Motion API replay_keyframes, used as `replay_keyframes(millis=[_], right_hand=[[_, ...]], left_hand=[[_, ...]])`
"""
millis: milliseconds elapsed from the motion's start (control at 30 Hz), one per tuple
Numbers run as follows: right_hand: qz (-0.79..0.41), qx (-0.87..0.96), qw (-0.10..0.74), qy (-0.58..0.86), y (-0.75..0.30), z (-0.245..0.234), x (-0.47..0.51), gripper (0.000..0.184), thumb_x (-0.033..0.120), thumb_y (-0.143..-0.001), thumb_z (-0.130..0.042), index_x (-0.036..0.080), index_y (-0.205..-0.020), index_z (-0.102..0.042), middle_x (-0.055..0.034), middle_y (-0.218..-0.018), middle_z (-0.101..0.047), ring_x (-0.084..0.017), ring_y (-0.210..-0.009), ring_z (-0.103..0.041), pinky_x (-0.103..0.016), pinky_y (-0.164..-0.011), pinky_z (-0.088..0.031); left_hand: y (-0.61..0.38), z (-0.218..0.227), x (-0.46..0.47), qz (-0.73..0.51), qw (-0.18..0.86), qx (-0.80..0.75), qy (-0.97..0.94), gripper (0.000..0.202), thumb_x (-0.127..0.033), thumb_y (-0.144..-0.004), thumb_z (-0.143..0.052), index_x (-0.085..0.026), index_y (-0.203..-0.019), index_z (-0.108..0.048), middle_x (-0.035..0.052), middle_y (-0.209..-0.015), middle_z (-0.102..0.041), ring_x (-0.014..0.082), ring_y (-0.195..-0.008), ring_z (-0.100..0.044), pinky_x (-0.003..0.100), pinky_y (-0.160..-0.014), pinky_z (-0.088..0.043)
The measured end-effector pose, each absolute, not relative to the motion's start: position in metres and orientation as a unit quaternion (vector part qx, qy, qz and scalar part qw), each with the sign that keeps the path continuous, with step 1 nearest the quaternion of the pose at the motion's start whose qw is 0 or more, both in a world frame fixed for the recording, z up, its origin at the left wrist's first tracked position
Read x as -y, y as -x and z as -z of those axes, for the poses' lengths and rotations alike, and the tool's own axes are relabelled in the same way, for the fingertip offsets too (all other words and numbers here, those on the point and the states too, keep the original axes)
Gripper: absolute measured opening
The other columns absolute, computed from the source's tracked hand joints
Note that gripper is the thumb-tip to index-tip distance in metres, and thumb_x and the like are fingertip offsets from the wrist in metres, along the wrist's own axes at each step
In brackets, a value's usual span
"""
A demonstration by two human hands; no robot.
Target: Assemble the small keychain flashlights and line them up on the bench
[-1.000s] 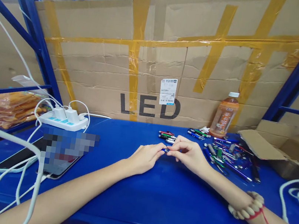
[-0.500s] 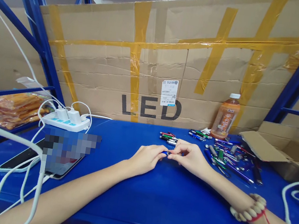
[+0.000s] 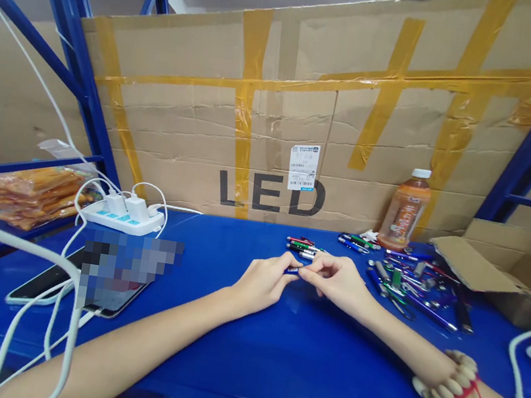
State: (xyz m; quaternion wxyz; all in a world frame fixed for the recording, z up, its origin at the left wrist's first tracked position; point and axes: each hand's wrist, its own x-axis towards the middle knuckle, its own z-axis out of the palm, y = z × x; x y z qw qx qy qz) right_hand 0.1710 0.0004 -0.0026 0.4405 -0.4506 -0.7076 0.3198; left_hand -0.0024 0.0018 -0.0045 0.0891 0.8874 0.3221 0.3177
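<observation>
Cylinder (image 3: 291, 271), small, glossy, blue: my left hand (image 3: 265, 281) pinches it from nine o'clock, my right hand (image 3: 340, 283) its three-o'clock end; long axis runs roughly nine-to-three, touching both.

Your left hand (image 3: 263, 284) and right hand (image 3: 340, 284) partly hide an indistinct blue piece (image 3: 291, 271); a phone (image 3: 114, 304) at left is pixelated, a box (image 3: 494, 273) cropped at right.

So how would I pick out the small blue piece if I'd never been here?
Find the big cardboard panel marked LED, then drop to the blue table in front. Look where the left hand and right hand meet: the small blue piece is pinched there. Unlike the pen-like sticks lying just behind, it alone is held.
</observation>
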Motion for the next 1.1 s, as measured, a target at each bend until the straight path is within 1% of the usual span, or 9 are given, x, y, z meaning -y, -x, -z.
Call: replay_keyframes(millis=[100, 300, 400, 667, 833, 933, 1100], right_hand=[[-0.339, 0.697, 0.437, 0.457, -0.17, 0.002, -0.001, 0.041, 0.053, -0.059, -0.063, 0.012, -0.061, -0.057, 0.0016, -0.047, -0.048, -0.007, -0.037, -0.043, -0.021, -0.04, -0.03], [-0.396, 0.666, 0.415, 0.477, -0.171, -0.004, 0.001, 0.043, 0.055, -0.057, -0.064, 0.013, -0.062, -0.054, 0.004, -0.038, -0.046, -0.005, -0.034, -0.037, -0.019, -0.038, -0.027], [-0.404, 0.658, 0.408, 0.487, -0.172, -0.007, 0.002, 0.044, 0.056, -0.057, -0.064, 0.013, -0.063, -0.055, 0.0042, -0.038, -0.046, -0.004, -0.035, -0.036, -0.018, -0.039, -0.028], [-0.402, 0.657, 0.398, 0.498, -0.172, -0.009, 0.003, 0.045, 0.058, -0.058, -0.063, 0.013, -0.063, -0.057, 0.0031, -0.04, -0.047, -0.005, -0.036, -0.038, -0.019, -0.039, -0.028], [-0.416, 0.662, 0.392, 0.485, -0.172, -0.008, 0.004, 0.044, 0.058, -0.063, -0.06, 0.014, -0.064, -0.057, 0.0037, -0.04, -0.046, -0.005, -0.036, -0.037, -0.018, -0.039, -0.029], [-0.418, 0.663, 0.386, 0.486, -0.173, -0.007, 0.003, 0.044, 0.058, -0.065, -0.058, 0.014, -0.064, -0.056, 0.0039, -0.04, -0.046, -0.005, -0.037, -0.037, -0.018, -0.039, -0.028], [-0.407, 0.664, 0.388, 0.492, -0.173, -0.006, 0.001, 0.045, 0.059, -0.063, -0.059, 0.014, -0.064, -0.056, 0.0038, -0.04, -0.046, -0.005, -0.036, -0.038, -0.017, -0.038, -0.027]], left_hand=[[0.002, 0.004, -0.001, -0.319, 0.097, -0.332, -0.883, 0.01, -0.021, -0.086, -0.042, -0.021, -0.095, -0.046, 0.0017, -0.1, -0.063, 0.0164, -0.091, -0.06, 0.025, -0.074, -0.045], [0.002, 0.003, -0.001, -0.319, 0.094, -0.331, -0.883, 0.011, -0.022, -0.087, -0.041, -0.021, -0.097, -0.046, 0.0021, -0.104, -0.061, 0.0161, -0.095, -0.059, 0.025, -0.077, -0.045], [0.001, 0.001, -0.001, -0.319, 0.091, -0.33, -0.884, 0.013, -0.022, -0.088, -0.04, -0.021, -0.099, -0.047, 0.0019, -0.106, -0.061, 0.0156, -0.098, -0.057, 0.025, -0.08, -0.044], [0.001, -0.004, 0.003, -0.292, 0.096, -0.346, -0.886, 0.019, -0.021, -0.089, -0.037, -0.023, -0.106, -0.045, 0.0008, -0.109, -0.06, 0.0155, -0.097, -0.057, 0.025, -0.079, -0.045], [0.001, -0.004, 0.003, -0.293, 0.101, -0.335, -0.89, 0.024, -0.021, -0.09, -0.035, -0.025, -0.112, -0.042, -0.0003, -0.115, -0.057, 0.0153, -0.1, -0.056, 0.025, -0.081, -0.045], [0.001, -0.003, 0.003, -0.297, 0.103, -0.327, -0.891, 0.026, -0.021, -0.09, -0.035, -0.026, -0.114, -0.043, -0.0009, -0.119, -0.055, 0.015, -0.103, -0.055, 0.025, -0.083, -0.044], [0.0, -0.004, 0.004, -0.3, 0.11, -0.329, -0.889, 0.031, -0.022, -0.09, -0.035, -0.027, -0.12, -0.039, -0.001, -0.122, -0.052, 0.0142, -0.105, -0.054, 0.026, -0.09, -0.042]])
